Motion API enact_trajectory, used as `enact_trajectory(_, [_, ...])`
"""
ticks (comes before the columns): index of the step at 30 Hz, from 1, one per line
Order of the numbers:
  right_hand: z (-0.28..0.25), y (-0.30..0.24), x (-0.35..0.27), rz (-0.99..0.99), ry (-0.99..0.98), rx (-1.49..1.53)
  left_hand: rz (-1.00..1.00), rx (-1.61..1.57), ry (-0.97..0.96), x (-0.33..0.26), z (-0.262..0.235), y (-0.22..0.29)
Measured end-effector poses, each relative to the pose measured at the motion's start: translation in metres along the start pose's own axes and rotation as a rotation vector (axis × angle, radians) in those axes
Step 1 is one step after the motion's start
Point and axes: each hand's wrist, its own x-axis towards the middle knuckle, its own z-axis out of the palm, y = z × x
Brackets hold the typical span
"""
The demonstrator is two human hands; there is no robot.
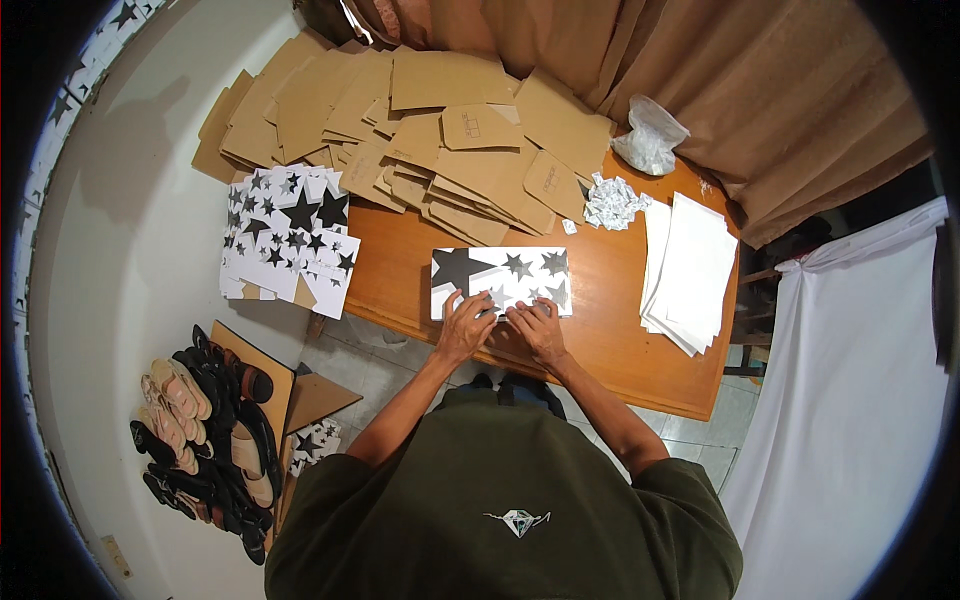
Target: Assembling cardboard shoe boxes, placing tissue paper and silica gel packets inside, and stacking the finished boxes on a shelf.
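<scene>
Head view: I see my left hand [466, 325] and right hand [538, 330] pressed flat, fingers spread, grip closed on nothing, on a star-printed white sheet [500, 280] lying mid-surface [600, 330] near its front edge. I judge I'm creasing a fold; next calls for firm, even pressure. Cardboard blanks [440, 140] crowd behind, white sheets [690, 270] lie to the right
</scene>
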Motion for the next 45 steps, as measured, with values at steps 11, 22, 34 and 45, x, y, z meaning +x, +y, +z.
enact_trajectory(11, [-0.003,-0.002,0.011,0.243,0.016,0.211,-0.033,0.024,0.033,-0.001,0.006,-0.001])
enact_trajectory(22, [-0.009,0.008,0.016,0.157,0.031,0.311,-0.018,-0.032,-0.125,0.013,-0.006,0.0])
enact_trajectory(34, [-0.003,0.005,0.022,0.193,-0.02,0.287,-0.049,-0.039,-0.181,0.011,0.005,-0.007])
enact_trajectory(45, [-0.022,0.004,0.036,0.172,-0.108,0.277,-0.065,0.001,-0.117,0.01,0.009,-0.007])
